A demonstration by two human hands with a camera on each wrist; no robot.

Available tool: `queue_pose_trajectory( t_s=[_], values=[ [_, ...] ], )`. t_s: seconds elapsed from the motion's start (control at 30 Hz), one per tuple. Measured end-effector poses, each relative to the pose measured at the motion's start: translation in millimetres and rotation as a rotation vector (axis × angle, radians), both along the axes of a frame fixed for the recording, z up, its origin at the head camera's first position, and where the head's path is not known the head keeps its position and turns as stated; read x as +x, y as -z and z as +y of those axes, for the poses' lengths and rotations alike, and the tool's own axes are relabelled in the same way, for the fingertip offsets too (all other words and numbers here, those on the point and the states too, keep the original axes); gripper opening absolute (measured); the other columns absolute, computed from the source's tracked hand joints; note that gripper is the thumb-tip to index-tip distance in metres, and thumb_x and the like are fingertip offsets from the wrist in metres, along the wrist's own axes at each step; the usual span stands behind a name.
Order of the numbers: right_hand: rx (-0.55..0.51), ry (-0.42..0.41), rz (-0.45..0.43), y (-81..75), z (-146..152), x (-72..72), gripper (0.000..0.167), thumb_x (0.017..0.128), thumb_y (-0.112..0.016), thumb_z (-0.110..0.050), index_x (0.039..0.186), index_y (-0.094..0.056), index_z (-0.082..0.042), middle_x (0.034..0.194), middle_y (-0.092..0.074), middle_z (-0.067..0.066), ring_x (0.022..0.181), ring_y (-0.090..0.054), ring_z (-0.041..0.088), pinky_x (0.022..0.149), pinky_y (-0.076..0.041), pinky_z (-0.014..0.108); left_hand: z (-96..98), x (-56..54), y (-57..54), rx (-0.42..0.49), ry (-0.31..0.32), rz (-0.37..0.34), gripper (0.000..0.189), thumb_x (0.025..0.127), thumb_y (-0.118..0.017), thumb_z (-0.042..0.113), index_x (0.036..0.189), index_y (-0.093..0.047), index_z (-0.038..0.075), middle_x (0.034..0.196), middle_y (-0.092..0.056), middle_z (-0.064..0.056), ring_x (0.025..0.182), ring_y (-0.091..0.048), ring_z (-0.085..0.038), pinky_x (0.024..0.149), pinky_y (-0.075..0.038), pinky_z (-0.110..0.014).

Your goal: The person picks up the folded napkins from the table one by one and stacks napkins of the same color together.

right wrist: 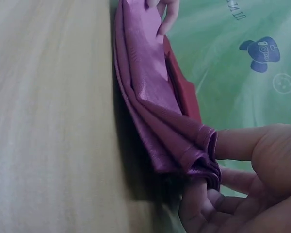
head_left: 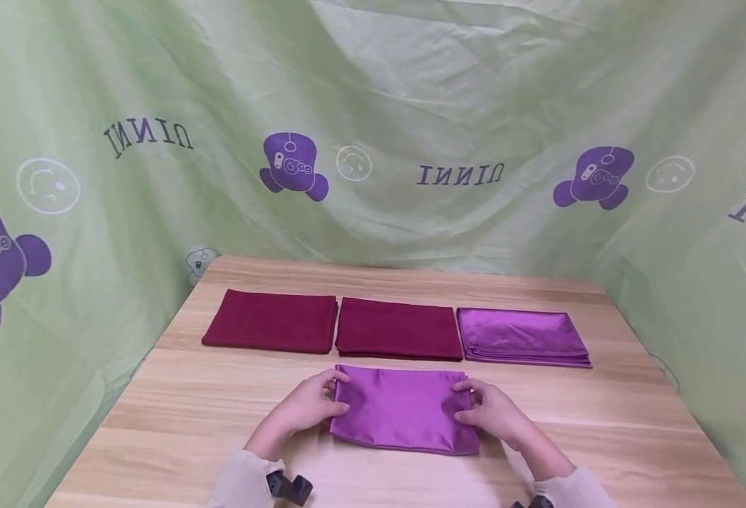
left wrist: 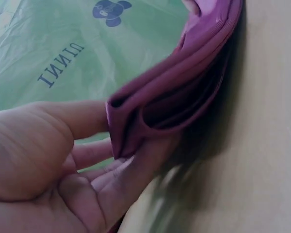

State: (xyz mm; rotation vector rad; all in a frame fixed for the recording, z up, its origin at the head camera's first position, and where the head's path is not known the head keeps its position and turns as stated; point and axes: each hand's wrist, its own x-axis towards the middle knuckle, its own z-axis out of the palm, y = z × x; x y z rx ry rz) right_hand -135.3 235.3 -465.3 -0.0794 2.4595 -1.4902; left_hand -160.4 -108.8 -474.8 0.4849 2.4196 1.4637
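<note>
A folded, shiny purple cloth (head_left: 405, 409) is held between both hands at the near middle of the table. My left hand (head_left: 312, 403) grips its left end, thumb on top and fingers underneath, as the left wrist view shows at the folded layers (left wrist: 136, 116). On the opposite end my right hand (head_left: 490, 409) pinches the stacked layers the same way, seen close in the right wrist view on the purple cloth (right wrist: 150, 87). Both ends are lifted, with a shadow on the wood beneath.
Behind it lie three folded cloths in a row: a dark red one (head_left: 271, 321) at left, another dark red one (head_left: 400, 329) in the middle, and a shiny purple one (head_left: 524, 336) at right. The wooden table (head_left: 620, 423) is enclosed by a green printed curtain (head_left: 386, 226).
</note>
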Motion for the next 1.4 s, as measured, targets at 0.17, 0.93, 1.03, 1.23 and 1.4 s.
queue_pose_trajectory(
  t_s=[0.17,0.93,1.03,1.23,1.4],
  values=[
    [0.039,0.008,0.049,-6.6,3,0.3,0.05,0.072,-0.077,0.003,0.119,-0.06,0.006,0.087,-0.052,0.009,0.077,-0.052,0.02,0.059,-0.05,0.027,5.3,-2.5,-6.5,0.091,0.013,-0.018,0.044,0.081,-0.075,0.005,0.122,-0.059,0.001,0.098,-0.053,-0.011,0.06,-0.053,-0.013,0.051,-0.046,-0.025],
    [0.012,0.104,0.125,-50.8,104,-18.6,0.057,0.082,-0.073,0.003,0.132,-0.046,0.013,0.114,-0.051,0.027,0.088,-0.057,0.022,0.067,-0.056,0.033,115.5,-53.7,-30.0,0.25,0.04,-0.008,0.051,0.083,-0.075,0.005,0.13,-0.055,0.008,0.117,-0.053,-0.011,0.067,-0.061,-0.014,0.055,-0.05,-0.029],
    [0.052,0.1,0.144,-56.1,118,-24.1,0.057,0.083,-0.072,0.002,0.132,-0.045,0.014,0.109,-0.053,0.024,0.089,-0.054,0.019,0.068,-0.054,0.03,132.6,-62.1,-31.4,0.234,0.035,-0.003,0.051,0.084,-0.075,0.008,0.131,-0.055,0.011,0.115,-0.053,-0.006,0.061,-0.056,-0.01,0.05,-0.044,-0.023],
    [0.026,0.092,0.112,-58.8,150,-37.5,0.062,0.086,-0.069,0.002,0.136,-0.036,0.016,0.109,-0.056,0.023,0.086,-0.059,0.017,0.069,-0.055,0.031,164.7,-78.3,-28.0,0.264,0.037,-0.006,0.05,0.084,-0.074,0.006,0.13,-0.056,0.011,0.105,-0.053,-0.002,0.058,-0.054,-0.009,0.05,-0.047,-0.025],
    [-0.007,0.126,0.079,-56.9,171,-47.8,0.063,0.088,-0.068,-0.001,0.139,-0.033,0.015,0.109,-0.055,0.019,0.082,-0.06,0.015,0.067,-0.055,0.03,187.6,-89.5,-24.5,0.234,0.015,0.014,0.05,0.083,-0.076,0.007,0.13,-0.057,0.012,0.104,-0.055,-0.001,0.073,-0.058,-0.009,0.063,-0.052,-0.026]
  ],
)
